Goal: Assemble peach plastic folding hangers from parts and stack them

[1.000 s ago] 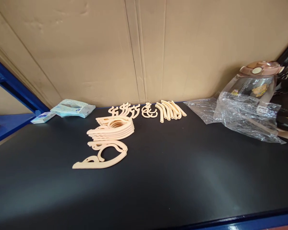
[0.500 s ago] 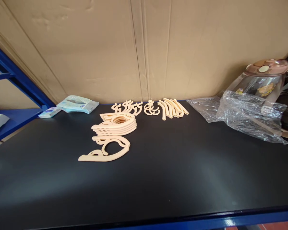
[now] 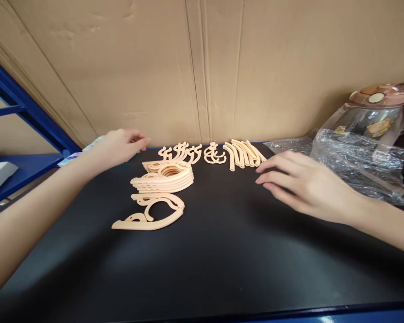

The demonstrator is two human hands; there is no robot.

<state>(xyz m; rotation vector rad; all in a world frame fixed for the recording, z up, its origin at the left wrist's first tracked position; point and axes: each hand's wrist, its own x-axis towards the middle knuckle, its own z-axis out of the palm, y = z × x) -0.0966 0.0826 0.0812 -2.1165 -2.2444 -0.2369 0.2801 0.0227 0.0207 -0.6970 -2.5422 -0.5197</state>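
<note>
My left hand [image 3: 123, 143] hovers at the back left, partly over the tissue pack, beside the small beige hooks [image 3: 180, 151]. Its thumb and forefinger are apart, with nothing seen between them. Over the table on the right, my right hand [image 3: 299, 186] has its fingers spread and holds nothing. Its fingertips are nearest to a row of beige curved bars [image 3: 243, 153]. A stack of folded beige plastic hangers [image 3: 164, 179] lies left of centre, and a single folded hanger [image 3: 164, 222] lies in front of it. More hooks [image 3: 214, 154] lie in a small overlapping group between the other hooks and the bars.
Crumpled clear plastic bags [image 3: 360, 161] lie at the right, in front of a clear bottle with a brown lid [image 3: 382, 96]. A pale blue tissue pack [image 3: 93, 142] is mostly behind my left forearm. A cardboard wall [image 3: 148, 67] closes off the black table's back; a blue frame [image 3: 30, 98] stands left.
Both my hands have come into view, the left from the left edge and the right from the right edge. The hangers, hooks and bars lie as before; the view has shifted slightly.
</note>
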